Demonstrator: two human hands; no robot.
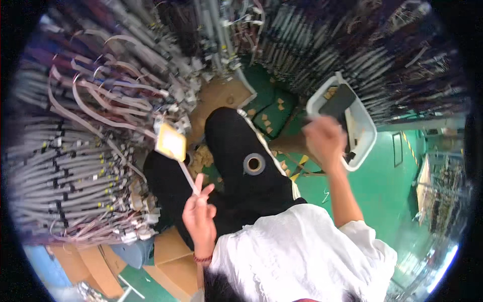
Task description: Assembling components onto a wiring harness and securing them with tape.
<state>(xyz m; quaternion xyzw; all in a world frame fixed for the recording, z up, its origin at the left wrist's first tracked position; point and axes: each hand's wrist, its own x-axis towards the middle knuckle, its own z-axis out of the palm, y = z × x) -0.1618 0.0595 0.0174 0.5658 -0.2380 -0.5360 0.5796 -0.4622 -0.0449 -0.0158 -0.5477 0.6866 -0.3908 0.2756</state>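
Holding a pale strip (188,177), left hand (198,214) points forward

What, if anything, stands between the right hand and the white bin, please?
Nothing visible does: the blurred right hand overlaps the left side of the white bin, though I cannot tell whether they touch. A dark flat object covers part of the bin.

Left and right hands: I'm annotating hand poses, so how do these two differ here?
The left hand appears to hold a pale strip; what the right hand holds, if anything, is unclear. Two of the left hand's fingers extend, while the right hand looks curled. The left hand is fairly sharp, the right hand strongly blurred. A reddish bracelet circles the left hand's wrist; none shows at the right hand's. Both hands are ungloved.
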